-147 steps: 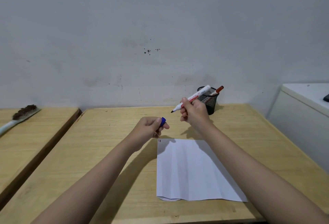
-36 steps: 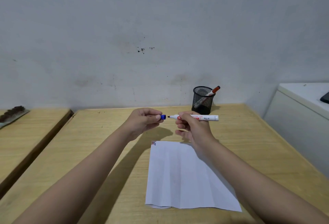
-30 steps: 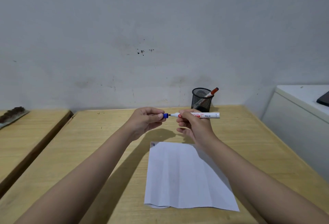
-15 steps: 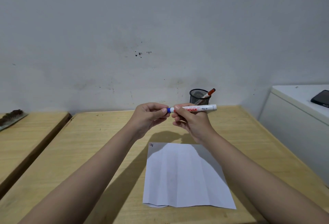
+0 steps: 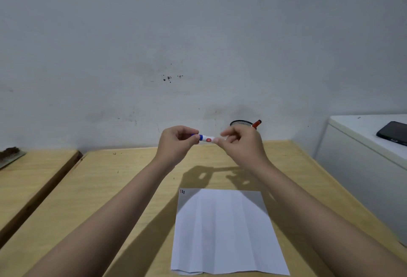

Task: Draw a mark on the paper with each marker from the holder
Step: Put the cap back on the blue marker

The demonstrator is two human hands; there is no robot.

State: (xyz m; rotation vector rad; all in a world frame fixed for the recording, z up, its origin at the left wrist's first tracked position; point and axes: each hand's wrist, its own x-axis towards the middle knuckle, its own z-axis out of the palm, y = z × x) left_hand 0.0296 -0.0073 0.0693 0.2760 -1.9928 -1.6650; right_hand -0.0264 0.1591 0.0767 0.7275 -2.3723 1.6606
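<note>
A white marker with a blue cap [image 5: 206, 138] is held level between both hands above the table's far half. My left hand [image 5: 176, 144] pinches the blue cap end. My right hand [image 5: 241, 144] grips the barrel, which is mostly hidden behind its fingers. The cap sits on the marker. Below lies the white paper [image 5: 224, 232], creased, with three short marks [image 5: 182, 192] in its top left corner. The black mesh holder [image 5: 241, 123] stands by the wall behind my right hand, with a red-capped marker [image 5: 256, 123] leaning in it.
The wooden table [image 5: 114, 188] runs to the wall. A second wooden table [image 5: 33, 177] is at the left with a brush [image 5: 11, 154] on it. A white cabinet [image 5: 363, 155] at the right carries a black phone [image 5: 393, 132].
The blue cap in my left hand has been pushed onto the marker's tip. Both hands rose a little and came together, and the head tilted up.
</note>
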